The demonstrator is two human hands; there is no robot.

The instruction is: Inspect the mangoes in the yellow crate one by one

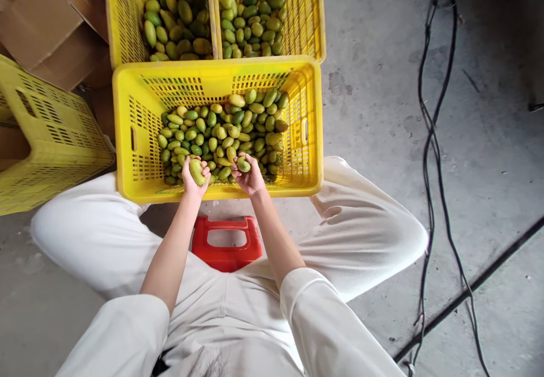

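Note:
Both my hands are over the near edge of a yellow plastic crate (219,71), palms turned up. In my left hand (192,186) lies a pale green, elongated fruit (197,172), with the fingers curled around it. My right hand (253,182) grips a rounder, darker green oval fruit (243,164). Beneath and beyond them, a heap of similar green and yellowish fruit (221,133) covers the crate's bottom. The exact kind of fruit is not clear; they are smooth and small.
Two more yellow crate sections at the back hold fruit, left (172,28) and right (253,25). Another yellow crate (55,133) lies tilted at left, near cardboard boxes (40,22). A red stool (227,258) is between my legs. Black cables (431,133) cross the concrete floor at right.

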